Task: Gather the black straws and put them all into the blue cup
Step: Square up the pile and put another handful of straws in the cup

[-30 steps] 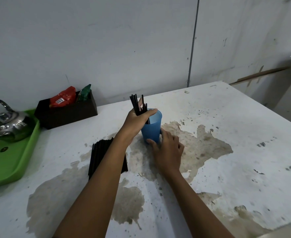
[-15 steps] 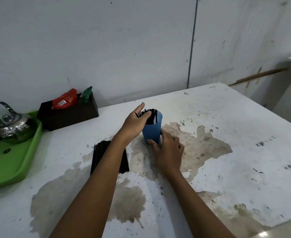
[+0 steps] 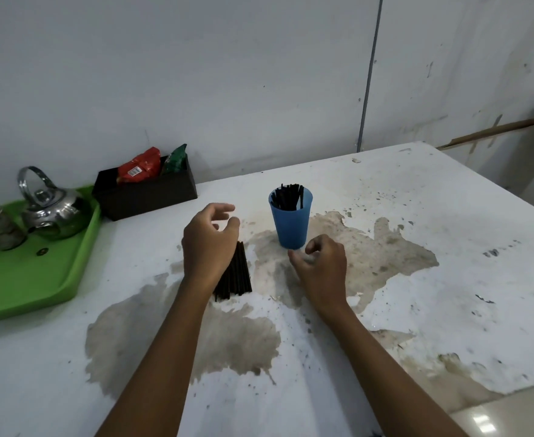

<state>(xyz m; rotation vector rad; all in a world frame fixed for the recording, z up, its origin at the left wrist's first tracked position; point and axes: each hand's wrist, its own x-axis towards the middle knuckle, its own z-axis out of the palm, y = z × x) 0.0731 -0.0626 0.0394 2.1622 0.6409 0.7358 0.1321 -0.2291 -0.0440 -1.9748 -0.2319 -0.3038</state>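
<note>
Left hand (image 3: 207, 247) fingers loosely spread, empty, over the flat straw bundle (image 3: 235, 274), long axis toward the wall. Right hand (image 3: 320, 266) curled, empty, beside the blue cup (image 3: 291, 220) of upright straws. Stained white table (image 3: 416, 231), plain wall.

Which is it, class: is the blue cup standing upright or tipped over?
Upright. The blue cup stands on its base on the table, rim upward, with black straws poking out the top.

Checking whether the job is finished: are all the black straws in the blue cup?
No, a pile of black straws lies on the table under the left hand, outside the blue cup.
</note>
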